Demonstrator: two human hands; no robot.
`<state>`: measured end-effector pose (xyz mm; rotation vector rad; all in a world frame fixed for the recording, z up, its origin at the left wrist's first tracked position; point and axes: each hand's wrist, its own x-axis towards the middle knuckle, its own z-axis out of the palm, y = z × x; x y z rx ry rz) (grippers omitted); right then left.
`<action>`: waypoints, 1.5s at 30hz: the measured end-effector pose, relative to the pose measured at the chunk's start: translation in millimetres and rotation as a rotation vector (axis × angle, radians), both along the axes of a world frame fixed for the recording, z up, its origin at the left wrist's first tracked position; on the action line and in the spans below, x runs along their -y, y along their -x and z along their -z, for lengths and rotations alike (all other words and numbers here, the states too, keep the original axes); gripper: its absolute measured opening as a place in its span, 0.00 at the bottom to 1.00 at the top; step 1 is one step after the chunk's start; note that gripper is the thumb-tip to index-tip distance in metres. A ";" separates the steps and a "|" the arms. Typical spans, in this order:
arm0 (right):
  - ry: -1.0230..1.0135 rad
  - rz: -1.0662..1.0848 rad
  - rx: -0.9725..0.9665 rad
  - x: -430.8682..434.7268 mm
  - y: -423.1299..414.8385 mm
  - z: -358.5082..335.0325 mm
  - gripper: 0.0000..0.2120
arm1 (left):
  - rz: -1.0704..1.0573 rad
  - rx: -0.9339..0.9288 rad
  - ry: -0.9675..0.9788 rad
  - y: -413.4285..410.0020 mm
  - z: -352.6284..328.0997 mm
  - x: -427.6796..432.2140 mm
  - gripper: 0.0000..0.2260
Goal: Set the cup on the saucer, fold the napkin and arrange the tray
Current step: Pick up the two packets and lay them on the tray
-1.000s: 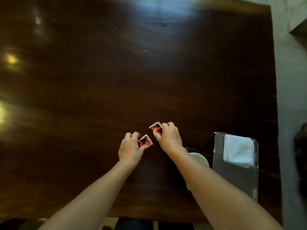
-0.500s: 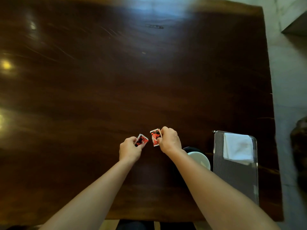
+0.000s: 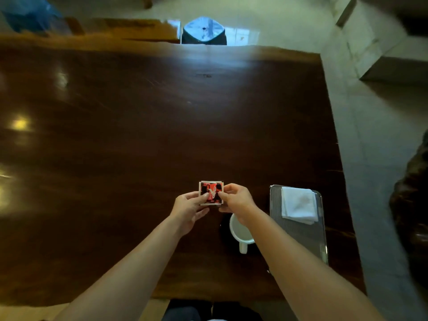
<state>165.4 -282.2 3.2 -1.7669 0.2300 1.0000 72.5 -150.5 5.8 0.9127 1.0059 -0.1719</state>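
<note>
A white cup [image 3: 239, 229] stands on the dark wooden table [image 3: 139, 140], and everything else is placed from it. Its round rim faces up and its short handle points toward the person. The right forearm crosses over the cup's right side and hides part of the rim. A dark round patch under the cup's left edge may be a saucer [image 3: 224, 230], but it is too dim to be sure.

Just right of the cup lies a long metal tray [image 3: 298, 237] with rounded corners and a fine ribbed or mesh-like surface. On the tray's far end rests a white napkin [image 3: 298, 205], folded into a soft, thick square with layered edges.

Just beyond the cup, both hands meet on a small square packet [image 3: 211, 193], red and black with a pale border and a slightly crinkled, shiny face. The left hand [image 3: 188, 210] pinches its left edge between thumb and fingers; the right hand [image 3: 237, 200] pinches its right edge the same way. The packet is held flat-on to the camera, above the table.

The table is glossy, with light glare far left of the cup. Beyond its far edge, well away from the cup, stands a bluish stool [image 3: 203, 31] on a pale tiled floor [image 3: 370, 140].
</note>
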 end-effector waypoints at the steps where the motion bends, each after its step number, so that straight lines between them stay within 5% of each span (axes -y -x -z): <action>1: -0.059 0.011 -0.035 10.9 2.8 -6.3 0.03 | 0.008 0.022 0.013 -0.1 -6.6 9.6 0.10; 11: -0.253 0.055 -0.114 123.9 26.2 -44.3 0.10 | 0.145 0.061 -0.114 -3.7 -38.6 122.5 0.14; 17: -0.078 0.119 0.072 184.3 39.2 -45.3 0.05 | 0.376 0.104 -0.114 -10.4 -35.8 179.7 0.16; 22: 0.069 0.155 0.125 240.4 44.5 -32.0 0.08 | 0.453 0.061 0.031 -11.3 -18.2 219.4 0.08; 41: 0.446 0.071 0.149 300.1 20.1 69.9 0.14 | 0.663 -0.115 -0.598 -20.0 82.0 262.3 0.10; 45: 0.497 0.021 0.193 300.4 15.7 75.2 0.09 | 0.715 -0.103 -0.694 -26.8 83.7 264.8 0.11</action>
